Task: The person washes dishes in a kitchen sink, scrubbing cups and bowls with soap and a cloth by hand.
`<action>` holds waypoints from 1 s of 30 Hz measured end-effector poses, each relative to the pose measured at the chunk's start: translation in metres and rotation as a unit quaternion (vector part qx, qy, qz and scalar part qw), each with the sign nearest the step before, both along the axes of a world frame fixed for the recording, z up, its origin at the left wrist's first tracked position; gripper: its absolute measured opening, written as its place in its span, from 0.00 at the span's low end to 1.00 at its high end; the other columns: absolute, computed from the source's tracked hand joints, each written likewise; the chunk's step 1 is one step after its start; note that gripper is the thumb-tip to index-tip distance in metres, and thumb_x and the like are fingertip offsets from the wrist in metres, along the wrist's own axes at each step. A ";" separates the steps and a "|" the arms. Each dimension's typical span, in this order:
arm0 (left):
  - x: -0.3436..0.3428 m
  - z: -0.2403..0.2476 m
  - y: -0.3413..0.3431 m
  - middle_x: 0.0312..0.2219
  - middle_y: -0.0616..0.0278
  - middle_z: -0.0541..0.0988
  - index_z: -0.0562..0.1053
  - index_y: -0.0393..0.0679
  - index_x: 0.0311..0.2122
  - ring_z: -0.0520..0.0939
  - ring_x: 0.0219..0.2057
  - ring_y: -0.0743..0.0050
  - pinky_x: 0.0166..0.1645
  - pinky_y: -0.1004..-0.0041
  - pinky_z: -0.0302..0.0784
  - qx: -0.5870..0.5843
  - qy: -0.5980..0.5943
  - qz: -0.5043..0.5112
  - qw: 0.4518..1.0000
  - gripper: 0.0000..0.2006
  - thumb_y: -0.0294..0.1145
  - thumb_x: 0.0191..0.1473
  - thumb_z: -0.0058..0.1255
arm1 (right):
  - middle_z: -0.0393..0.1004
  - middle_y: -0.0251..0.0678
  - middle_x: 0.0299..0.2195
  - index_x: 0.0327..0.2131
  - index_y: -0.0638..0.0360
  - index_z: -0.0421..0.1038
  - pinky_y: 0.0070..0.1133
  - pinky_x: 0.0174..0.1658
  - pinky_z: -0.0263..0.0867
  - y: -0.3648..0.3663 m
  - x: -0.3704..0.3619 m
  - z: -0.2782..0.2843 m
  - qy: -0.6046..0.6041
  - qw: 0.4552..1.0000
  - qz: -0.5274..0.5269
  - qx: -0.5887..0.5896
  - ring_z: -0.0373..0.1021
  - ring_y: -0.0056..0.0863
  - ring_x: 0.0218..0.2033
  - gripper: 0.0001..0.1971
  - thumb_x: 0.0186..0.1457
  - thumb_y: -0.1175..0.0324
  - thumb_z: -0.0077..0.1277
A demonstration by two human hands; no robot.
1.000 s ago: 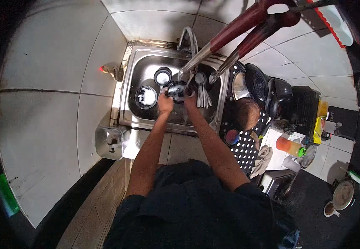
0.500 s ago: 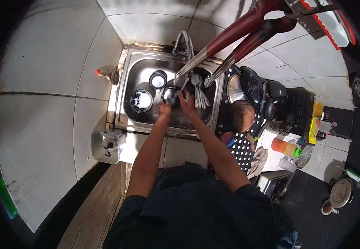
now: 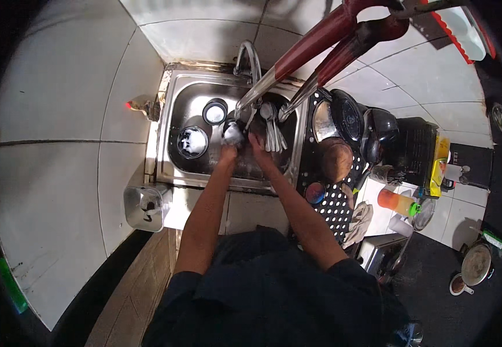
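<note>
Over the middle of a steel sink (image 3: 165, 165), my left hand (image 3: 228, 151) is closed on a dark-rimmed item (image 3: 233, 133) with a foamy white patch. Blur and shadow hide its kind. Close by on the right is my right hand (image 3: 258, 144), its fingers dim against the dark basin; whether it grips anything is unclear. A foamy dark bowl (image 3: 192, 142) lies left of my hands, with a smaller dark round container (image 3: 214, 111) beyond it. Several spoons (image 3: 271, 127) lie together to the right of my right hand.
A curved tap (image 3: 250, 55) rises behind the sink. Large red-handled tongs or cutters (image 3: 314, 46) hang across the upper view. Pans (image 3: 348, 118) stand on a dotted mat (image 3: 339, 211) at right. A clear container (image 3: 145, 207) sits at front left.
The view has shifted slightly, moving the sink a little left in the picture. The foamy item under my hands shows more white, and my right hand sits slightly lower beside it.
</note>
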State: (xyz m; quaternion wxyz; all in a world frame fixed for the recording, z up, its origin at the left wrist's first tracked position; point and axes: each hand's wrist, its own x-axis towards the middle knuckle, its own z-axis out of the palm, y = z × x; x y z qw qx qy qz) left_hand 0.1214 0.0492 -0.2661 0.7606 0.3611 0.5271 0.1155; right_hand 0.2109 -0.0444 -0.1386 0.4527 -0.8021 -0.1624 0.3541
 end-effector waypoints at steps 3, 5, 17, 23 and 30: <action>-0.026 0.008 0.016 0.46 0.49 0.75 0.67 0.33 0.54 0.76 0.48 0.58 0.50 0.60 0.73 -0.074 -0.058 0.044 0.995 0.21 0.36 0.61 0.38 | 0.61 0.51 0.58 0.60 0.65 0.55 0.31 0.62 0.52 0.005 -0.019 0.016 0.019 0.998 0.067 0.001 0.57 0.42 0.61 0.39 0.59 0.39 0.41; -0.023 0.020 0.029 0.46 0.49 0.75 0.67 0.34 0.54 0.75 0.48 0.58 0.49 0.61 0.74 -0.166 -0.139 0.057 0.975 0.21 0.38 0.61 0.39 | 0.65 0.43 0.52 0.59 0.61 0.57 0.27 0.57 0.56 0.014 -0.031 0.013 0.030 0.999 0.031 0.012 0.62 0.36 0.55 0.38 0.56 0.40 0.46; -0.003 0.124 0.021 0.26 0.62 0.75 0.73 0.47 0.37 0.75 0.28 0.65 0.34 0.64 0.73 -0.342 -0.156 -0.048 0.926 0.16 0.49 0.60 0.42 | 0.73 0.29 0.39 0.48 0.49 0.68 0.24 0.39 0.65 0.012 -0.007 0.017 0.321 0.933 -0.134 0.085 0.69 0.22 0.32 0.30 0.53 0.36 0.47; -0.026 0.119 0.029 0.22 0.66 0.70 0.73 0.50 0.36 0.70 0.22 0.68 0.30 0.63 0.70 -0.360 -0.120 -0.098 0.920 0.16 0.49 0.62 0.38 | 0.72 0.35 0.46 0.52 0.53 0.67 0.29 0.51 0.61 0.032 -0.006 0.022 0.336 0.924 -0.167 0.075 0.68 0.30 0.45 0.39 0.49 0.30 0.45; -0.026 0.094 0.030 0.26 0.64 0.72 0.72 0.47 0.42 0.72 0.24 0.69 0.30 0.64 0.71 -0.152 -0.081 -0.083 0.981 0.11 0.39 0.60 0.41 | 0.66 0.37 0.55 0.58 0.59 0.61 0.28 0.57 0.56 0.060 0.022 -0.031 0.314 0.923 -0.148 0.167 0.63 0.32 0.54 0.40 0.53 0.36 0.47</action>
